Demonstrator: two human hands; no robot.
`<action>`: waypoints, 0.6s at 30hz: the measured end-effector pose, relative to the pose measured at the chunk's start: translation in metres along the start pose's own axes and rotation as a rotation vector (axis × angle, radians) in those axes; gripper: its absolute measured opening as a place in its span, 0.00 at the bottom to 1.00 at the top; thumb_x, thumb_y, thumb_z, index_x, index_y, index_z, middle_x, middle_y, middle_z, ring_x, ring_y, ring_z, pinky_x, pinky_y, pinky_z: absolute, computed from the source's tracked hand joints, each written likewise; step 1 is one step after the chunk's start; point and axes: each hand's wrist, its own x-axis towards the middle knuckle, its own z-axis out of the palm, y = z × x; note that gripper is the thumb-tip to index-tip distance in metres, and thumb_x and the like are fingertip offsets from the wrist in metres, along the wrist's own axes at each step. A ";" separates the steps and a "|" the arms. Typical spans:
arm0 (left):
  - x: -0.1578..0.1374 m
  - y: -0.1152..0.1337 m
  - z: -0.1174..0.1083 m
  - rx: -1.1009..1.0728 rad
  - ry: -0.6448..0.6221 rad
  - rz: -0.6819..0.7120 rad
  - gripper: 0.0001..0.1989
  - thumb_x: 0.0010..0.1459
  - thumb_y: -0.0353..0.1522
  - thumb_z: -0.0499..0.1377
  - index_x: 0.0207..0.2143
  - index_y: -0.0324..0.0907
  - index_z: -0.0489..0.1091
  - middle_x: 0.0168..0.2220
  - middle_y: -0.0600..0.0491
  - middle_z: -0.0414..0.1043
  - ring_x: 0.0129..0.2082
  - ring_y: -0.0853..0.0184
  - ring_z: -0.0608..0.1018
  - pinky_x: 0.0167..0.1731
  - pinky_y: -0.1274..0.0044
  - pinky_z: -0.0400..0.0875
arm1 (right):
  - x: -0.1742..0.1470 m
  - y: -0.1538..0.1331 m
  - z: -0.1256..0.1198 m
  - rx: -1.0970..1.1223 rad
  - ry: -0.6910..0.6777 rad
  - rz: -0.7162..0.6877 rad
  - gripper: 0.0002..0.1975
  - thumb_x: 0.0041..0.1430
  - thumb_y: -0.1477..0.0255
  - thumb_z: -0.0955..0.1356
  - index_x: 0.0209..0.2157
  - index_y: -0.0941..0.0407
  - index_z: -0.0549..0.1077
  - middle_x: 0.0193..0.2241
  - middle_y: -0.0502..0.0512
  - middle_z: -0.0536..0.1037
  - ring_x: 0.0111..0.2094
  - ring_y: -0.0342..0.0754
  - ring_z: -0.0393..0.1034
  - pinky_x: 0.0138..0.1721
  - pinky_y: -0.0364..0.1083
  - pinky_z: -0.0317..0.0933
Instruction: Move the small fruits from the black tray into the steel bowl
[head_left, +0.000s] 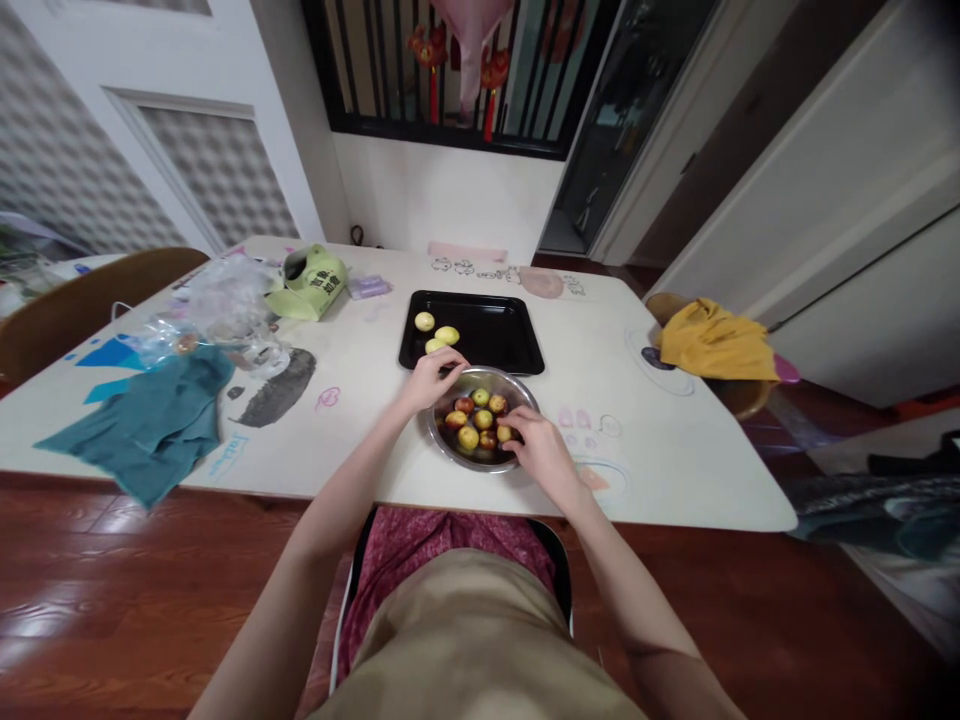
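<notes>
A shiny steel bowl (pixel 442 445) stands near the table's front edge, with several small round fruits (pixel 469 437) inside, some yellow-green and some mottled dark red. Across the bowl's upper left rim lies my left hand (pixel 435 380), its fingers bent and thumb close to the index finger at the rim. My right hand (pixel 536 445) reaches in over the right side, thumb and fingers closed around a yellowish fruit (pixel 505 433). Just behind the bowl is a black rectangular tray (pixel 495 330). Three pale yellow fruits (pixel 447 335) sit at its left end, one partly behind my left hand.
On the white table's left lie a teal cloth (pixel 150 420), crumpled clear plastic (pixel 225 300) and a green bag with dark lettering (pixel 315 283). A purple packet (pixel 370 287) is beside the bag. Yellow cloth (pixel 712 340) drapes a chair at the right. Drawings mark the tabletop.
</notes>
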 end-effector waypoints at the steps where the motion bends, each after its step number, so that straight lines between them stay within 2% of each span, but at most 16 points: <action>1: 0.000 0.000 0.000 0.001 0.008 -0.007 0.13 0.70 0.36 0.56 0.36 0.41 0.77 0.40 0.47 0.81 0.41 0.62 0.81 0.46 0.70 0.76 | 0.000 0.001 0.002 -0.001 0.011 0.003 0.21 0.54 0.87 0.73 0.47 0.55 0.84 0.47 0.60 0.82 0.48 0.57 0.80 0.54 0.56 0.74; 6: -0.001 -0.001 0.001 0.004 0.005 -0.030 0.12 0.70 0.35 0.56 0.36 0.41 0.77 0.39 0.47 0.81 0.41 0.62 0.81 0.46 0.70 0.76 | -0.005 0.008 0.011 0.023 0.048 0.024 0.23 0.56 0.86 0.70 0.49 0.52 0.85 0.51 0.59 0.84 0.49 0.57 0.82 0.56 0.57 0.76; 9: -0.001 -0.001 0.002 -0.002 0.000 -0.037 0.12 0.70 0.35 0.56 0.36 0.41 0.77 0.40 0.47 0.81 0.41 0.62 0.81 0.46 0.71 0.76 | -0.008 0.012 0.014 0.038 0.055 0.006 0.21 0.59 0.84 0.70 0.47 0.50 0.86 0.49 0.56 0.85 0.48 0.56 0.82 0.55 0.56 0.77; 18: -0.001 -0.002 0.002 0.001 -0.017 -0.046 0.11 0.69 0.33 0.56 0.37 0.40 0.77 0.39 0.48 0.80 0.38 0.64 0.80 0.43 0.73 0.76 | -0.003 0.009 0.009 0.044 -0.011 -0.006 0.20 0.60 0.85 0.69 0.46 0.52 0.86 0.50 0.59 0.85 0.51 0.58 0.83 0.56 0.57 0.76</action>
